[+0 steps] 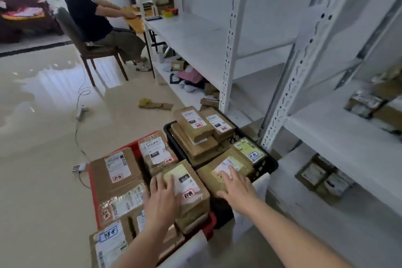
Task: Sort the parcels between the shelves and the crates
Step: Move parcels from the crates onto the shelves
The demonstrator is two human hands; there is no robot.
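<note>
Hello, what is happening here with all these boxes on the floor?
A person is sorting parcels. The left hand lies flat on a brown parcel in the red crate; the right hand rests on a parcel in the black crate. Neither is lifted. The white shelves nearby hold few parcels.

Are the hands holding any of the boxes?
No, nothing is lifted. The left hand lies flat on the parcel marked 010; the right hand lies flat on the neighbouring parcel, fingers spread.

Just one head cam, wide-angle, looking down and forward, close over the crates (269, 164) at frame bottom, shelves (219, 39) running up the right.
</note>
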